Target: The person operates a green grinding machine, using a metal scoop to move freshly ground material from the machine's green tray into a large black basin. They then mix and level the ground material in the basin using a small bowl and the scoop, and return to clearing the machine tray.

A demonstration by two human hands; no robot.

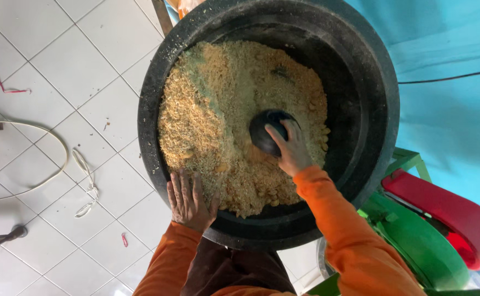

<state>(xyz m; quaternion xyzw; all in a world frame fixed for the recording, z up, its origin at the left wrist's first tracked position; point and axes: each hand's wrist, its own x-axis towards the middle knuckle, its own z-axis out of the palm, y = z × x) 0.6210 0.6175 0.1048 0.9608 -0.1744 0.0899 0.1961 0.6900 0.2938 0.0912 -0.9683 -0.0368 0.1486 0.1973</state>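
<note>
Flanking the tub (371, 109): white cable (59, 142), green-red machine (432, 230).

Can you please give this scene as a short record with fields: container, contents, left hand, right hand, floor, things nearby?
container: large round black tub, seen from above
contents: yellowish-tan grainy mix with a faint green streak near the far side
left hand: left hand lies flat on the near rim, fingers spread, holding nothing
right hand: right hand grips a small black bowl set into the mix
floor: white tiles with a white cord
things nearby: green and red machine at the right
</note>
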